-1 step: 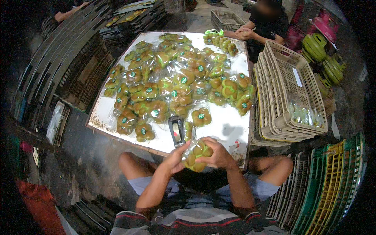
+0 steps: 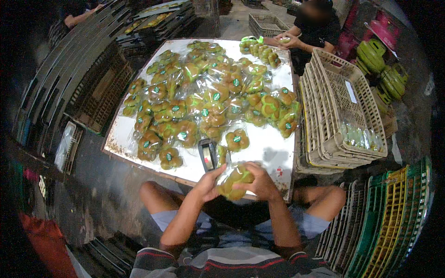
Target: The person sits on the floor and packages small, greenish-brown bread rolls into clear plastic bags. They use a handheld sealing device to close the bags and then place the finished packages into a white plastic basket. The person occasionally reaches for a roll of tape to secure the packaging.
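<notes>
At the near edge of the white table [image 2: 190,170], a greenish-brown bread bun in a clear plastic bag [image 2: 234,182] is between my two hands. My left hand [image 2: 208,186] grips its left side, near the bag's gathered end. Against the right side my right hand [image 2: 261,181] is closed, with the thumb across the front. Just beyond my left hand lies a black tape dispenser [image 2: 207,154], and a narrow bagged piece [image 2: 222,155] sits beside it, partly hidden by the bag. A bagged bun with a green sticker [image 2: 237,139] rests farther out.
Many bagged buns [image 2: 218,95] are heaped over the table. Unwrapped buns [image 2: 267,54] stand at the far right corner, near a co-worker's hands [image 2: 286,41]. Stacked beige crates [image 2: 327,111] stand right, coloured crates [image 2: 384,208] nearer me, dark racks [image 2: 65,78] left.
The bagged bun has turned slightly in my hands, which stay in nearly the same place. The co-worker's hands have shifted a little, and a small bun now shows in them.
</notes>
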{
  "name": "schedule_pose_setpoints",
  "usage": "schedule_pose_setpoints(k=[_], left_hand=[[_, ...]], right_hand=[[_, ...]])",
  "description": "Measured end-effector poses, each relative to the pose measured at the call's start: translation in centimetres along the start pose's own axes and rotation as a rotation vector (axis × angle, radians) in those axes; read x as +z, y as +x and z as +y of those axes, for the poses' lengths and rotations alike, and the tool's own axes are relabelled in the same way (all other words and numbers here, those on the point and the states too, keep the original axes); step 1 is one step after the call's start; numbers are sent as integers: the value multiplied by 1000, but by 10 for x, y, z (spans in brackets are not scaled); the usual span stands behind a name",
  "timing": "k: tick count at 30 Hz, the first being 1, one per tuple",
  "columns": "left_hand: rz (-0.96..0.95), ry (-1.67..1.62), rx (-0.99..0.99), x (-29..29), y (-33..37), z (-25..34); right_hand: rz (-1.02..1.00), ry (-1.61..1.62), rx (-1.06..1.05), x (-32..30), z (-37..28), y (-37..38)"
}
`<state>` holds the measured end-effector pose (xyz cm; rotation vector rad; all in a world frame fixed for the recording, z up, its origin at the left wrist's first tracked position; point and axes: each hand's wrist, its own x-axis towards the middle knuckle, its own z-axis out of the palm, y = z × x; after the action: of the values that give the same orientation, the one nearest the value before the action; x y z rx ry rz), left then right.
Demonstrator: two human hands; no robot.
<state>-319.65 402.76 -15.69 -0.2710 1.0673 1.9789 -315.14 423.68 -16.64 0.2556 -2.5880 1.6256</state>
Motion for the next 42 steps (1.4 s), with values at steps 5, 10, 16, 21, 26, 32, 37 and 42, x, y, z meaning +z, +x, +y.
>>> schedule_pose_setpoints(k=[5, 10, 16, 21, 26, 32, 37, 42], left_hand=[[329, 1308, 547, 7, 148, 5], [780, 2413, 739, -79, 267, -36], [307, 1679, 280, -2, 230, 79], [67, 1630, 960, 31, 92, 90], [301, 878, 819, 30, 3, 14], [254, 50, 386, 8, -2, -1], [220, -32, 453, 27, -14, -11], [77, 154, 367, 16, -27, -17]], right_hand=[[574, -348, 432, -48, 25, 0], [119, -393, 566, -40, 59, 6], [215, -226, 323, 38, 110, 16], [323, 836, 364, 72, 134, 20], [32, 795, 253, 9, 28, 24], [107, 117, -4, 26, -19, -6], [292, -163, -48, 50, -13, -34], [269, 110, 11, 41, -10, -32]])
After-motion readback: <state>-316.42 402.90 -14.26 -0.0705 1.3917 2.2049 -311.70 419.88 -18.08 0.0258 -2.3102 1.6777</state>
